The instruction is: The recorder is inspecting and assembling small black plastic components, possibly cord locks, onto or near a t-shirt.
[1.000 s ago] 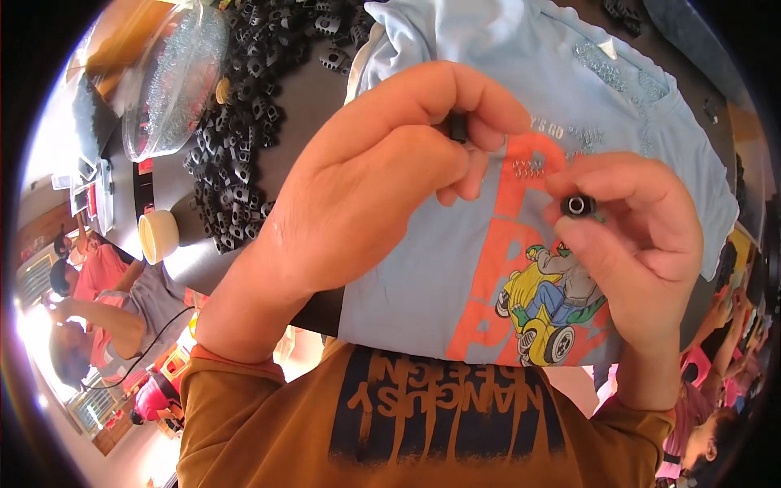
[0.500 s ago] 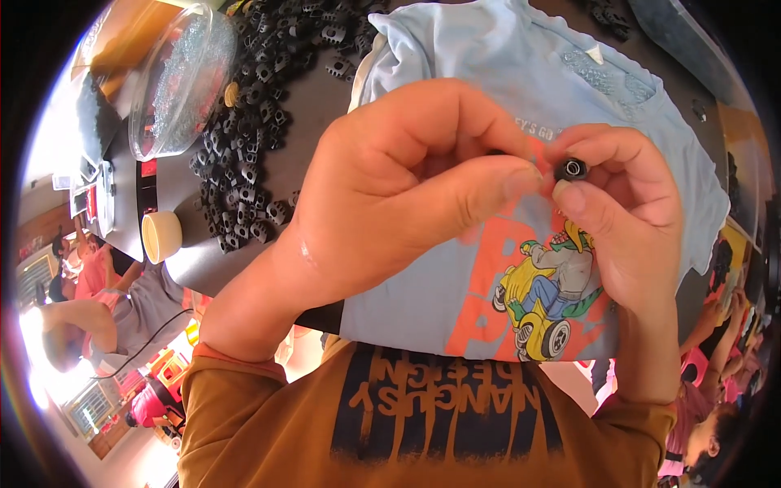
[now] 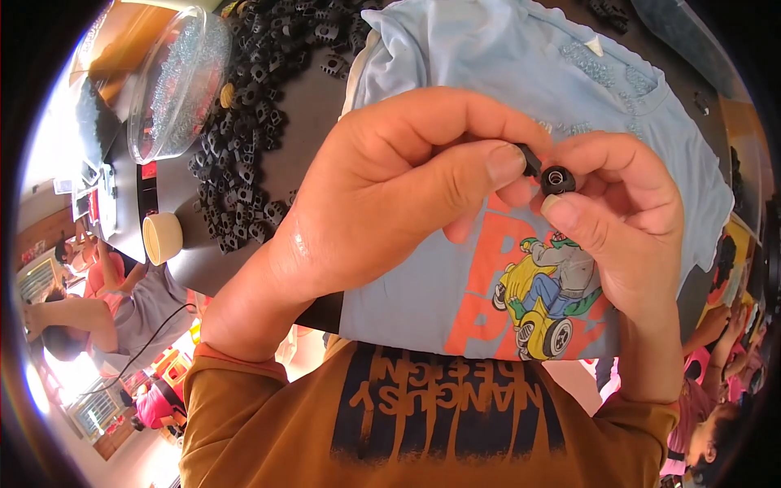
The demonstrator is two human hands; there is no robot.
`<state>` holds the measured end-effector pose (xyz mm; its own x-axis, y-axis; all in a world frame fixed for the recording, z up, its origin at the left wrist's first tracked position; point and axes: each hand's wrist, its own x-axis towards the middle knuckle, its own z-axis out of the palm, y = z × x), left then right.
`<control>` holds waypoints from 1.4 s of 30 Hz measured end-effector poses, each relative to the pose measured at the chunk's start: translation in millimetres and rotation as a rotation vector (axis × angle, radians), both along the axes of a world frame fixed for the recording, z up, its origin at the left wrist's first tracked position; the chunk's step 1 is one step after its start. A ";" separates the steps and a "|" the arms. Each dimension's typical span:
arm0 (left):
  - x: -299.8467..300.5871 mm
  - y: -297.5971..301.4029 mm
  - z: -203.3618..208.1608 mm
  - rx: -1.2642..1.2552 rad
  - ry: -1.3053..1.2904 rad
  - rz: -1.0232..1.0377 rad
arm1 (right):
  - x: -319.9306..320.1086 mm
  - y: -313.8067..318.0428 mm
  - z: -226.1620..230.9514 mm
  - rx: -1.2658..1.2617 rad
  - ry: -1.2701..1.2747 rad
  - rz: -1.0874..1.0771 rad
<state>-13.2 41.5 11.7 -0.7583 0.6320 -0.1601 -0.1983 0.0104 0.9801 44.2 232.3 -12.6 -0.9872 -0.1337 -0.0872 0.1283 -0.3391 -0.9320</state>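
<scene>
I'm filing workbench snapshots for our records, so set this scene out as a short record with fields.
Left hand: pinching a small black piece, mostly covered
Right hand: pinching a round black part, its open end showing a metallic ring or coil
Gap between held pieces: very close; contact unclear
Beneath hands: light blue shirt with cartoon print
On shirt: small shiny coils
Left side of table: heaped black parts, clear tub, cream cup
</scene>
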 end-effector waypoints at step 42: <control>13.6 12.0 -23.0 -0.149 1.102 0.103 | 7.8 -5.9 11.4 -0.121 -0.171 -0.046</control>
